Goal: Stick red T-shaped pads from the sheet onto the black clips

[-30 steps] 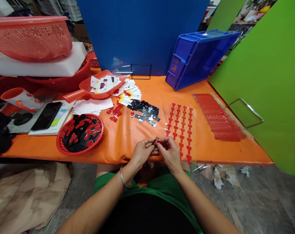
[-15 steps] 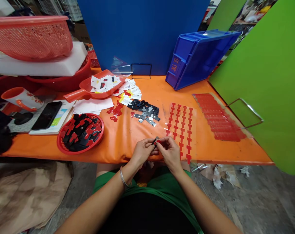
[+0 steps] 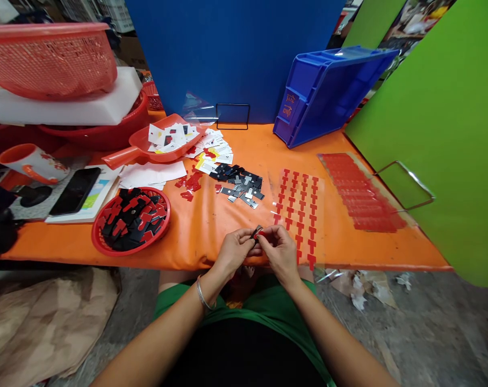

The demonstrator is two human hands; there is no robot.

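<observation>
My left hand (image 3: pixel 235 250) pinches a small dark flat piece (image 3: pixel 256 233) near the table's front edge. Against it, my right hand (image 3: pixel 281 249) holds a red T-shaped sticker (image 3: pixel 262 234), its fingertips closed and touching the piece. The fingers partly hide both. Just right of my hands lies a clear sheet with rows of red T-shaped stickers (image 3: pixel 301 210). Beyond my hands is a pile of black and grey flat pieces (image 3: pixel 244 185). On the left, a red basket (image 3: pixel 168 221) holds black pieces bearing red shapes.
Behind the pile lie a red scoop (image 3: pixel 119 158) and printed cards (image 3: pixel 223 141). A phone (image 3: pixel 75 191) and mug (image 3: pixel 34 166) stand left. A blue bin (image 3: pixel 336 102) is at the back; a red-striped sheet (image 3: pixel 365 193) lies right beside a green panel (image 3: pixel 441 123).
Both hands stay nearly in place, pressed together around the small piece. The view has shifted very slightly; nothing on the table has visibly moved.
</observation>
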